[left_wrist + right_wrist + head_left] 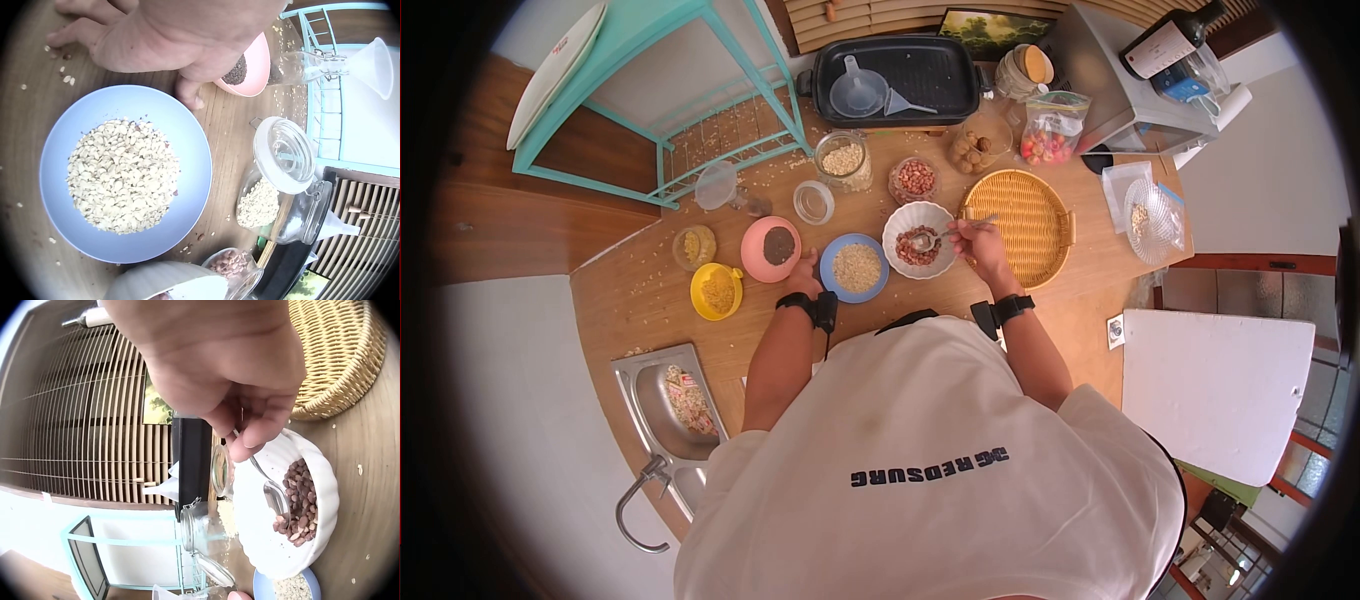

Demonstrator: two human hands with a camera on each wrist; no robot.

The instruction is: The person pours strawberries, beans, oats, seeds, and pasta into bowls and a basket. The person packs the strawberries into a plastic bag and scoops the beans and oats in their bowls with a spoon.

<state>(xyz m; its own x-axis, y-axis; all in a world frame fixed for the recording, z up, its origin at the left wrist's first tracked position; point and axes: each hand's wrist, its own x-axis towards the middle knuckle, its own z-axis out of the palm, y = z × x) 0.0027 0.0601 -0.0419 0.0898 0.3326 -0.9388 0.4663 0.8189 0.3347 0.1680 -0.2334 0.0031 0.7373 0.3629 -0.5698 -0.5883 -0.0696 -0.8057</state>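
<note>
My right hand (980,248) pinches the handle of a metal spoon (270,487) between thumb and fingers. The spoon's bowl end dips into reddish peanuts (303,506) in a white scalloped bowl (265,544). On the wooden counter my left hand (803,275) rests with its fingers extended, between a pink bowl (752,245) and a blue plate (194,140). Rolled oats (122,178) heap in the middle of that plate. Dark seeds (235,72) lie in the pink bowl, which the left hand partly covers in the left wrist view.
A round wicker basket (1040,270) stands right of the white bowl. Behind are jars of oats (842,165) and peanuts (915,180), and a black grill pan (940,85) holding funnels. A yellow bowl (733,305) and a sink (650,385) lie left. Loose oats dot the counter.
</note>
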